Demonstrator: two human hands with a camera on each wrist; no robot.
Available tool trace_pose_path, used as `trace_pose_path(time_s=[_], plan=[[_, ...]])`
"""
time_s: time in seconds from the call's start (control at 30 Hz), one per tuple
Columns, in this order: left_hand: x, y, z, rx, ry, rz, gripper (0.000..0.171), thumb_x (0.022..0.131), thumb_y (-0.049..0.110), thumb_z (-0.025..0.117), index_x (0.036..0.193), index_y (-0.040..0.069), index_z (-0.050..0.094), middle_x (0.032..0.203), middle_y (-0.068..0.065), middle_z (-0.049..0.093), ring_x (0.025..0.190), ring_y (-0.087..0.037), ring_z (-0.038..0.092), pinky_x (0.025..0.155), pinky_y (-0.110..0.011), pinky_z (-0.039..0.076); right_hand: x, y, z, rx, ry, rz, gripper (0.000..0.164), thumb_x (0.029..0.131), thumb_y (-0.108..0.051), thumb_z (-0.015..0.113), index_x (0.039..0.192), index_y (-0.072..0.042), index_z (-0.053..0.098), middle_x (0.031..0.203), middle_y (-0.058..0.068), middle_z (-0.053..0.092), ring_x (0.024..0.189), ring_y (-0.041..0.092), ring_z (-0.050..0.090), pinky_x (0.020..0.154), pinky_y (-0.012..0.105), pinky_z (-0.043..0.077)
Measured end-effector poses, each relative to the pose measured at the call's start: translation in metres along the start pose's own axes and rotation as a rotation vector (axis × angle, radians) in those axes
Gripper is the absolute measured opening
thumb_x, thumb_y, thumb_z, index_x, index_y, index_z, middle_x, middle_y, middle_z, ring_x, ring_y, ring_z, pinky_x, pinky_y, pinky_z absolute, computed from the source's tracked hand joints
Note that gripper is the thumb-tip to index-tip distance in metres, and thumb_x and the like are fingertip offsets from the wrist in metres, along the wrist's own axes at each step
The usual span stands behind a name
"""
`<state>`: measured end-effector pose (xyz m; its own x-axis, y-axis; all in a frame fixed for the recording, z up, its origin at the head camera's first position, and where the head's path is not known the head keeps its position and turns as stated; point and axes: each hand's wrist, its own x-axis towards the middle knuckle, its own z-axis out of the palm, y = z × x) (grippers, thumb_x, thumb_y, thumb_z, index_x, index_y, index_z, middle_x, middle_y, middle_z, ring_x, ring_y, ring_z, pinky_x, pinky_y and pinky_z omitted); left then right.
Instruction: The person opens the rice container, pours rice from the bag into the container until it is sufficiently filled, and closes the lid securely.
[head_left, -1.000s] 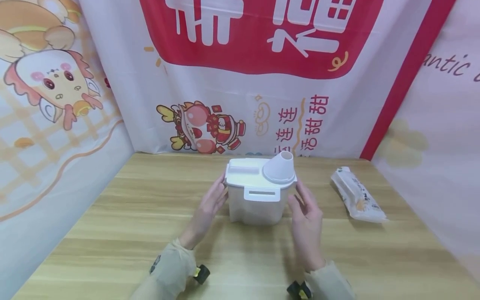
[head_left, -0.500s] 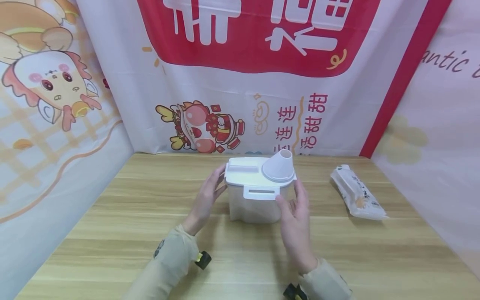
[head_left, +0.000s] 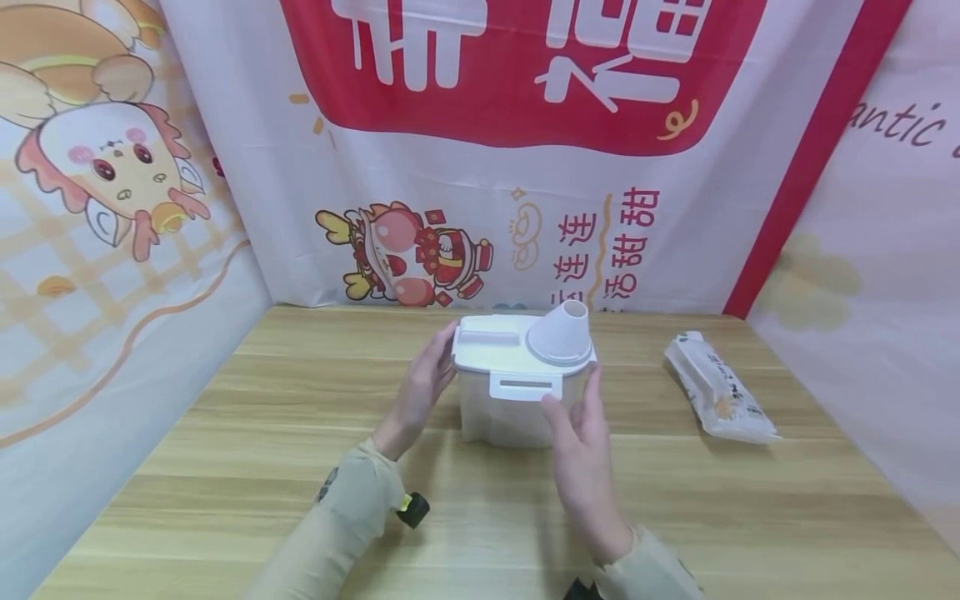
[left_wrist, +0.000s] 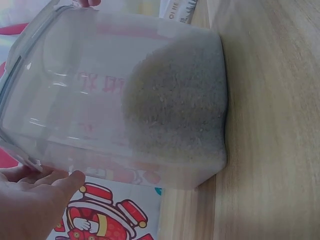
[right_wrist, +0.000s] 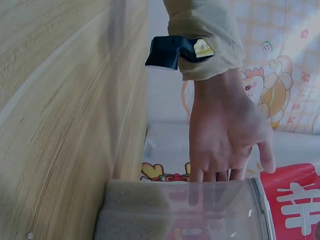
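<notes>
A clear lidded rice container (head_left: pixel 502 421) stands on the wooden table. Its white lid (head_left: pixel 487 354) carries a cone-shaped spout (head_left: pixel 562 335) and a front latch (head_left: pixel 526 386). In the left wrist view, pale rice (left_wrist: pixel 175 95) heaps in its lower part. My left hand (head_left: pixel 417 393) rests on its left side, fingers lying fairly straight along the wall; the right wrist view also shows this hand (right_wrist: pixel 225 132). My right hand (head_left: pixel 585 462) grips the front right corner, thumb by the latch, fingers at the side under the lid; its fingertips (left_wrist: pixel 87 2) peek over the far edge.
A white printed plastic packet (head_left: pixel 720 392) lies to the right on the wooden table (head_left: pixel 262 467). Printed cloth (head_left: pixel 487 208) hangs at the back and along both sides. Each wrist carries a small black camera (head_left: pixel 412 509).
My right hand has moved left and closer, its thumb coming from the container's right side to the front latch. The left hand has stayed at the left side, and the container stands still.
</notes>
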<state>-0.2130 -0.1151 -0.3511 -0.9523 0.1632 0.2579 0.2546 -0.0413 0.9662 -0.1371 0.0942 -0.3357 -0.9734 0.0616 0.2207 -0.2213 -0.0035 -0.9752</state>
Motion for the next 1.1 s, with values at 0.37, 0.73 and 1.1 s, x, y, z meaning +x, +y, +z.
trace_pose_path(time_s=[0.37,0.73,1.1], plan=[[0.002,0.001,-0.001,0.003,-0.015,-0.007,0.075,0.1,0.064,0.026,0.154,0.012,0.029,0.158,0.002,0.028,0.142,-0.015,0.026,0.115,-0.039,0.026,0.001,-0.004,0.002,0.056,-0.034,-0.039,0.075,0.104,-0.02,0.051,0.157,-0.01,-0.001,0.162,-0.001,-0.004,0.145,0.011,0.004,0.118,0.036,0.012],[-0.003,0.002,0.001,0.038,0.016,-0.009,0.074,0.1,0.065,0.027,0.153,0.014,0.032,0.155,0.003,0.034,0.14,-0.015,0.031,0.114,-0.039,0.029,0.013,0.002,0.003,0.0,-0.039,-0.066,0.074,0.102,-0.015,0.051,0.158,-0.014,0.003,0.162,-0.005,-0.004,0.144,0.005,-0.002,0.118,0.032,0.001],[-0.007,0.005,0.005,0.063,0.031,0.007,0.07,0.103,0.058,0.024,0.155,0.011,0.028,0.154,0.002,0.034,0.139,-0.016,0.031,0.114,-0.041,0.029,0.008,-0.004,0.012,-0.152,-0.035,-0.045,0.08,0.1,-0.02,0.055,0.156,-0.009,-0.001,0.161,0.002,-0.013,0.145,0.014,-0.009,0.118,0.04,-0.004]])
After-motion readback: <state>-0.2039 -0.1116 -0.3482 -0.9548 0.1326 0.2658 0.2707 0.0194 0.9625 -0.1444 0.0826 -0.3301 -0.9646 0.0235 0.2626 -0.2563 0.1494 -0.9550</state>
